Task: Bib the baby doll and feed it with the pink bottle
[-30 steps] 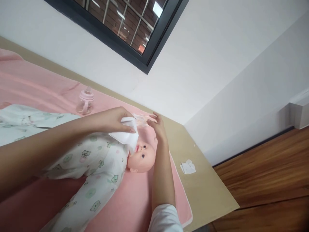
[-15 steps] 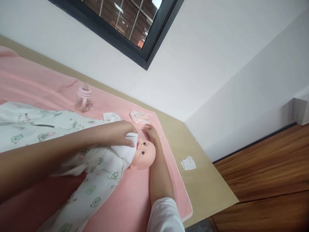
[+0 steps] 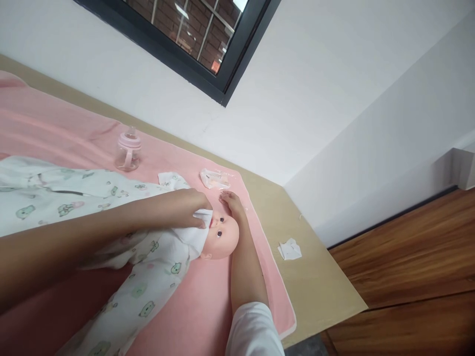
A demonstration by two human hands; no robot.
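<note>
A baby doll (image 3: 222, 240) lies on its back, dressed in a white garment (image 3: 163, 262) with green animal prints. My left hand (image 3: 191, 207) reaches in from the left and pinches a white cloth (image 3: 203, 215) against the doll's chin and mouth. Whether that cloth is loose or part of the collar, I cannot tell. Curved around the top of the doll's head is my right arm; my right hand (image 3: 232, 201) rests at the far side of the head with fingers stretched out. A small clear plastic packet (image 3: 214, 179) lies just beyond those fingertips.
A pink mat (image 3: 208, 301) covers much of the wooden table (image 3: 315, 291). On the mat's far side stands a pink-lidded baby bottle (image 3: 128, 151). A crumpled white tissue (image 3: 290, 249) lies on the bare wood at right. Behind are a wall and a dark-framed window (image 3: 222, 91).
My left hand has shifted slightly, and less of the white cloth shows above its fingers. My right hand and the doll stay nearly where they were.
</note>
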